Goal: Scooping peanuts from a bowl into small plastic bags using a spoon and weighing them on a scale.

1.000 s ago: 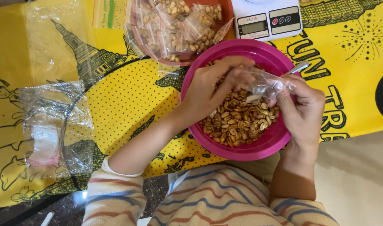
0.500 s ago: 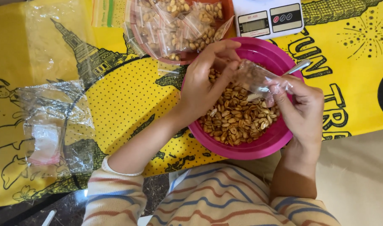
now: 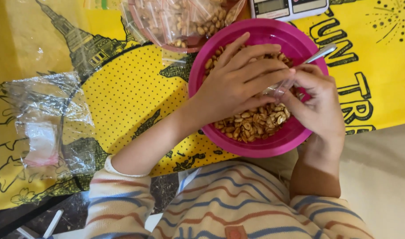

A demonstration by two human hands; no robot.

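A pink bowl (image 3: pixel 220 137) holds roasted peanuts (image 3: pixel 255 124). Over it, my left hand (image 3: pixel 238 82) lies spread with its fingers across a small clear plastic bag (image 3: pixel 280 90). My right hand (image 3: pixel 315 102) pinches the same bag from the right side. Most of the bag is hidden between the two hands. A metal spoon handle (image 3: pixel 320 54) sticks out over the bowl's right rim, just above my right hand.
A reddish bowl (image 3: pixel 185 44) full of small filled peanut bags stands behind the pink bowl. A white kitchen scale (image 3: pixel 291 8) is at the top edge. Crumpled clear plastic with empty small bags (image 3: pixel 47 128) lies at the left on the yellow printed cloth (image 3: pixel 131 97).
My left hand has come down flat over the bag, and both hands have closed together over the bowl. The view has shifted so everything sits higher in frame.
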